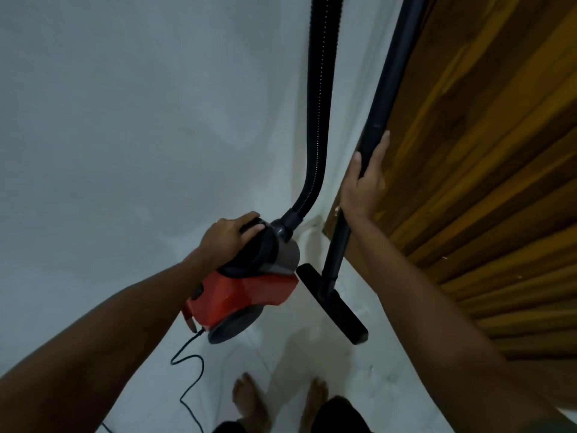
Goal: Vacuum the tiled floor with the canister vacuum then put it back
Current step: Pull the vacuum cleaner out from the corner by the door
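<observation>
Canister vacuum (pixel 246 285) by the wall corner, gripped at its top handle by left hand (pixel 229 237), wand (pixel 371 145) clasped by right hand (pixel 363 185): best lowered gently, wand kept upright beside wooden door (pixel 484 151).

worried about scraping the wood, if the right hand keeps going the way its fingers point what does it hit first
Probably nothing solid: the right hand points up along the wand it grips. The wooden door runs close beside the fingers, so knuckles might brush it; depth is unclear.
</observation>
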